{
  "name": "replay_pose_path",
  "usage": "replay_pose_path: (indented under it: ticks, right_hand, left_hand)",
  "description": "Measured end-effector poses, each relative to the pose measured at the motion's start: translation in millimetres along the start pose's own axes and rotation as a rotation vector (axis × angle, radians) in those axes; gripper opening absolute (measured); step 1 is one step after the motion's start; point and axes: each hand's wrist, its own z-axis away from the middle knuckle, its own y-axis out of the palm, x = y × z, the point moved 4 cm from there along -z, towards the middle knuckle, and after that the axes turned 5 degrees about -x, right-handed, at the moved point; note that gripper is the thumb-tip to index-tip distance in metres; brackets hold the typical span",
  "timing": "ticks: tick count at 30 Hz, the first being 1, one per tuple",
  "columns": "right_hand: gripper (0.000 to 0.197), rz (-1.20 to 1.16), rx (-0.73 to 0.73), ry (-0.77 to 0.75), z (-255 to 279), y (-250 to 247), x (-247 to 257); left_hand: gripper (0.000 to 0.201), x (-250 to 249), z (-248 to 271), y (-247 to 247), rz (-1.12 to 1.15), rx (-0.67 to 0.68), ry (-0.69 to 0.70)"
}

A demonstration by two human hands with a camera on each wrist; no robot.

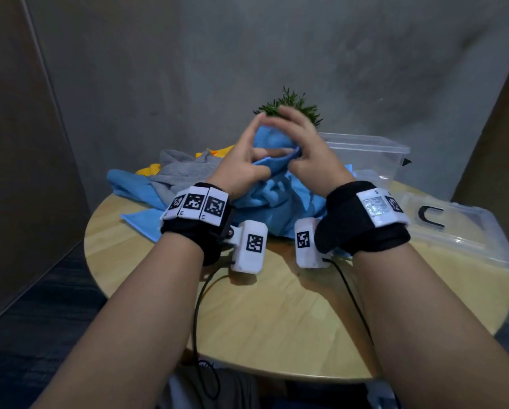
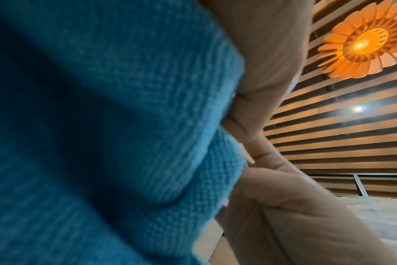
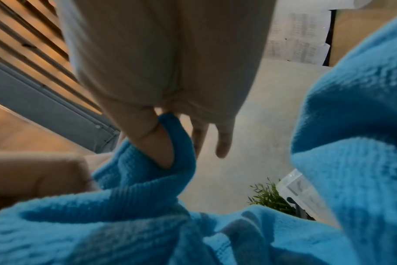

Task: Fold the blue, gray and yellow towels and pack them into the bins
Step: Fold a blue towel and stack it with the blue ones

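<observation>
I am holding a blue towel (image 1: 276,196) bunched up above the middle of the round wooden table (image 1: 276,314), its lower folds trailing down onto the tabletop. My left hand (image 1: 241,163) is pinching its upper edge, thumb and lower fingers curling into the cloth while the index finger is pointing up. My right hand (image 1: 309,152) is gripping the same edge just beside it; in the right wrist view the thumb (image 3: 152,143) is hooking through a loop of the blue fabric, with the other fingers (image 3: 222,143) hanging straighter. In the left wrist view the fingers (image 2: 267,188) are pressing against the towel's hem.

Behind and to the left, a gray towel (image 1: 185,169) is lying crumpled on the table, overlapping a yellow towel (image 1: 149,169) and another blue towel (image 1: 135,184). A clear bin (image 1: 374,154) is standing at the back right. A clear lid (image 1: 460,228) with a black handle is lying flat near the right edge. A green plant (image 1: 291,106) is showing behind my fingertips.
</observation>
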Motion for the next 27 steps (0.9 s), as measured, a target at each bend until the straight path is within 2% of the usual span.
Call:
replay_pose_path:
  ticks: [1, 3, 5, 6, 9, 12, 15, 16, 17, 19, 20, 21, 23, 25, 27]
  right_hand:
    - [0.070, -0.002, 0.072, 0.037, 1, 4, -1]
    - [0.043, 0.028, 0.158, 0.129, 5, 5, -9]
    - [0.017, 0.127, 0.112, 0.214, 7, -3, -21]
    - [0.013, 0.231, 0.048, 0.245, 7, -10, -26]
    - [0.028, 0.513, -0.067, 0.343, 9, -28, -34]
    - [0.030, 0.463, -0.086, 0.344, 12, -35, -33]
    - [0.023, 0.375, -0.284, 0.281, 12, -45, -27]
    - [0.021, 0.371, -0.395, 0.294, 12, -52, -26]
    - [0.018, 0.372, -0.515, 0.332, 15, -62, -27]
    - [0.013, 0.360, -0.744, 0.448, 23, -81, -31]
    - [0.015, 0.344, -0.831, 0.505, 27, -89, -34]
    - [0.021, 0.329, -0.889, 0.559, 31, -93, -37]
    - [0.028, 0.333, -0.914, 0.642, 36, -94, -43]
    - [0.024, 0.379, -0.834, 0.664, 35, -89, -48]
    - [0.030, 0.394, -0.688, 0.657, 33, -81, -52]
  left_hand:
    - [0.099, 0, 0, 1, 0.003, 0.022, 0.001]
    - [0.101, -1, 1, -1, -0.026, 0.017, 0.025]
    - [0.098, -3, 2, -5, -0.048, -0.029, 0.068]
    - [0.093, -5, 2, -8, -0.063, -0.075, 0.091]
    - [0.076, -10, 0, -26, -0.148, -0.270, 0.136]
    - [0.059, -13, -2, -44, -0.276, -0.471, 0.201]
    - [0.040, -17, 1, -53, -0.442, -0.607, 0.211]
    - [0.035, -16, 1, -54, -0.442, -0.577, 0.173]
    - [0.031, -15, 1, -54, -0.426, -0.479, 0.112]
    - [0.022, -12, 6, -49, -0.448, -0.191, -0.046]
    - [0.018, -10, 9, -49, -0.509, -0.083, -0.110]
    - [0.015, -10, 12, -50, -0.564, -0.042, -0.137]
    - [0.013, -9, 10, -57, -0.586, -0.150, -0.117]
    - [0.013, -9, 8, -68, -0.500, -0.411, -0.081]
    - [0.018, -9, 8, -82, -0.431, -0.657, -0.047]
